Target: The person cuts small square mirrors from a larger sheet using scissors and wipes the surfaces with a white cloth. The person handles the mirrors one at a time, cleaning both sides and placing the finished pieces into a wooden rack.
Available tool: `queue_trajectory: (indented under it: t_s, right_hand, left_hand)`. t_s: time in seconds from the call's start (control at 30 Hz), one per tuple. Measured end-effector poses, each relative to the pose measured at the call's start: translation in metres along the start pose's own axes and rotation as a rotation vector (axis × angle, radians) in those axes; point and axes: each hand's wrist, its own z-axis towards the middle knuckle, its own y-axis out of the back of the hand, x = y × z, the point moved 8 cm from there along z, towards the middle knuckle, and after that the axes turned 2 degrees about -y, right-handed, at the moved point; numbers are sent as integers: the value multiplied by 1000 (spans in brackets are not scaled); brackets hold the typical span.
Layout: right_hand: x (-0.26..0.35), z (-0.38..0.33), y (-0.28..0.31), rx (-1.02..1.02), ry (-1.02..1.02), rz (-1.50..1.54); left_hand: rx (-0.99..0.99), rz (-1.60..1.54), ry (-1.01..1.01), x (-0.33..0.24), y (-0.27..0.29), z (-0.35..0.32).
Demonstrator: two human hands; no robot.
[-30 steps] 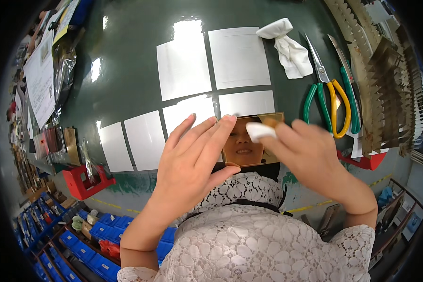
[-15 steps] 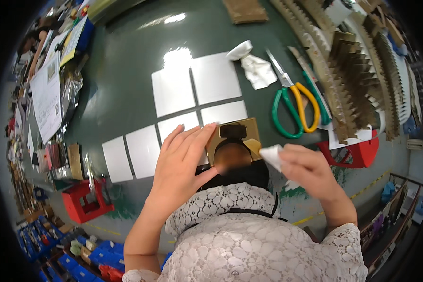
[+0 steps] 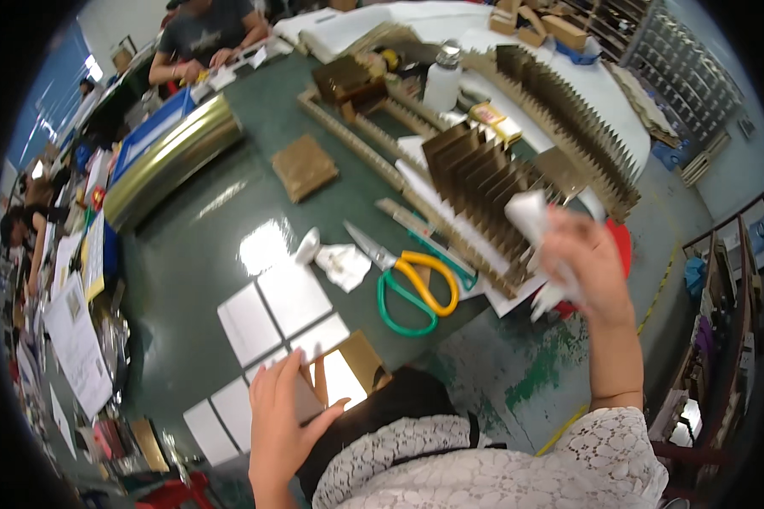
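A mirror-like gold plate (image 3: 369, 363) lies at the table's near edge, beside a grid of white square sheets (image 3: 294, 297). My left hand (image 3: 282, 417) holds its left side, with the fingers along the far part and the thumb at the near edge. Lifted off to the right, my right hand (image 3: 587, 259) is closed around a crumpled white cloth (image 3: 530, 214), and part of it hangs below the fingers. Behind that hand stands a slotted rack of thin brown plates (image 3: 475, 174). The right hand is slightly blurred.
Scissors with green and yellow handles (image 3: 416, 288) and a green-handled cutter (image 3: 433, 246) lie right of the sheets, near another crumpled white cloth (image 3: 345, 265). Farther back are a brown square block (image 3: 305, 168), a gold roll (image 3: 174, 161) and a white bottle (image 3: 442, 81). A co-worker (image 3: 208, 42) sits beyond.
My right hand has risen away from the gold plate to the right, still gripping the cloth. The left hand stays on the plate. The view has swung toward the right and the far side.
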Motion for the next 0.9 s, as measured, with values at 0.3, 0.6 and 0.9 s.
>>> queue_trajectory:
  t_s: [0.3, 0.6, 0.9]
  right_hand:
    - [9, 185, 103, -200, 591, -1518]
    - [-57, 243, 93, -11, 171, -1856]
    - [-54, 242, 122, -159, 251, -1916]
  left_hand:
    - [-57, -77, 33, 16, 18, 2]
    - [-95, -21, 174, 47, 21, -14]
    - [-69, 10, 69, 29, 12, -8]
